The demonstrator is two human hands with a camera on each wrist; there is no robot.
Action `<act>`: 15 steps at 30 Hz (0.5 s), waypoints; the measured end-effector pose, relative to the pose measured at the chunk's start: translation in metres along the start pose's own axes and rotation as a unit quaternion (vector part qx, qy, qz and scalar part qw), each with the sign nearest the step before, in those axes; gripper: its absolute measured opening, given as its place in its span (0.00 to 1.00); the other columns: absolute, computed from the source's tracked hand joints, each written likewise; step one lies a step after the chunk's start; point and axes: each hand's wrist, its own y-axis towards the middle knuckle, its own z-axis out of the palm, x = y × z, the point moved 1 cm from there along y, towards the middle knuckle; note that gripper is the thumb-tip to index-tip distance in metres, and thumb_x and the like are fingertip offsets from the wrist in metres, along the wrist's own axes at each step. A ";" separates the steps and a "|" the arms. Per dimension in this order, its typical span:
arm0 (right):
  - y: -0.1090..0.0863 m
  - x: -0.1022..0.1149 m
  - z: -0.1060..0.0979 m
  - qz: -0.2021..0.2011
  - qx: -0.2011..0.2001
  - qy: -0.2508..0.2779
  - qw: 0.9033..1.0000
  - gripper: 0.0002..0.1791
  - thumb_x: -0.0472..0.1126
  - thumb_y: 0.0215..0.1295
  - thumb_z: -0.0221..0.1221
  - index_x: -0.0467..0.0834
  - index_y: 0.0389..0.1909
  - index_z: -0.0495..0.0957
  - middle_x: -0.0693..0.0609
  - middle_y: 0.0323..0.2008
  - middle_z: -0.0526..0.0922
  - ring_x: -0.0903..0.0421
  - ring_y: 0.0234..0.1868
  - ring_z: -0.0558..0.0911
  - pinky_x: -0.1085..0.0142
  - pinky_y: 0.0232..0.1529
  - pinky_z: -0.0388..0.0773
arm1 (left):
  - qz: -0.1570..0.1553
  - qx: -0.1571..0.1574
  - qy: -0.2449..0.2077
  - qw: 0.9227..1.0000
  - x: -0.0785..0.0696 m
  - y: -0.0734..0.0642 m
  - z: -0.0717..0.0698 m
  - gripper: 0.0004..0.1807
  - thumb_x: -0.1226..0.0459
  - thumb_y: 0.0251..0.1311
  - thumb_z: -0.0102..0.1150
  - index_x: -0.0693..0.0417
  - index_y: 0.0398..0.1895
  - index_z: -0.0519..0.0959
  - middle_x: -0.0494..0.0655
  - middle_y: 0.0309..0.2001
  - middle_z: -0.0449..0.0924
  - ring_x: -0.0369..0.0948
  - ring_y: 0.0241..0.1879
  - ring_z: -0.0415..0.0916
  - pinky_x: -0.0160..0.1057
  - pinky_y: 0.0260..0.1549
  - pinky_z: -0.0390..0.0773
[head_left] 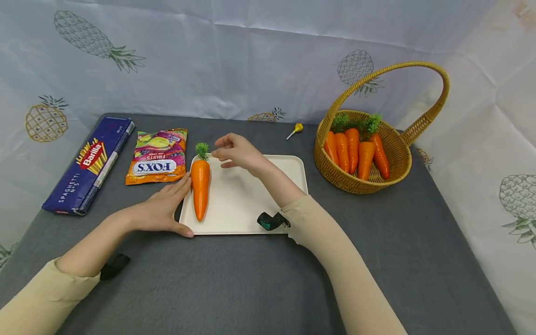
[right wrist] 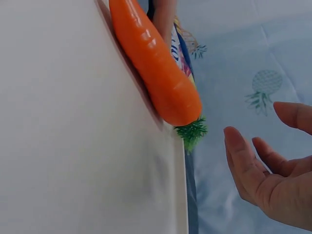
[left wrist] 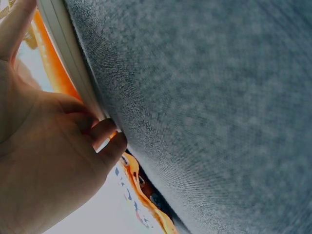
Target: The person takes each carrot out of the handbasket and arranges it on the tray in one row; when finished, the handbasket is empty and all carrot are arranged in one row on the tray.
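Head view: glossy, tapered carrot (head_left: 201, 187)

Blue box (head_left: 90, 163), bag (head_left: 157, 156) and lollipop (head_left: 298, 127) before a printed cloth (head_left: 217, 70)

The box, Barilla spaghetti, lies slantwise at the left of the grey counter (head_left: 418, 242). Just right of it lies the bag, Fox's, orange and purple, its lettering upside down. The lollipop, yellow on a white stick, lies near the back edge. The cloth is pale and creased, with pineapples.
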 end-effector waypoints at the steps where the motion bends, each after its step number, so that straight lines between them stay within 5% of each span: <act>1: -0.001 0.002 -0.001 -0.005 0.001 0.006 1.000 0.26 0.38 0.69 0.60 0.34 0.64 0.67 0.43 0.48 0.75 0.37 0.60 0.77 0.51 0.58 0.81 | 0.000 0.000 0.001 1.000 0.000 0.000 0.000 0.76 0.30 0.40 0.68 0.63 0.79 0.35 0.61 0.81 0.26 0.71 0.76 0.38 0.76 0.67 0.46; 10: -0.019 0.017 -0.018 -0.042 0.008 0.017 0.999 0.24 0.38 0.70 0.58 0.37 0.64 0.68 0.42 0.58 0.76 0.43 0.62 0.78 0.59 0.55 0.84 | 0.007 -0.005 -0.002 1.000 0.003 0.000 0.001 0.76 0.30 0.41 0.68 0.62 0.79 0.34 0.60 0.81 0.26 0.71 0.76 0.38 0.76 0.68 0.45; 15: -0.032 0.025 -0.030 -0.058 0.002 0.033 0.998 0.22 0.37 0.71 0.57 0.38 0.62 0.69 0.42 0.59 0.75 0.45 0.60 0.78 0.55 0.59 0.82 | 0.007 -0.006 -0.003 1.000 0.003 0.000 0.001 0.76 0.31 0.41 0.68 0.62 0.79 0.34 0.60 0.81 0.26 0.71 0.76 0.38 0.76 0.68 0.45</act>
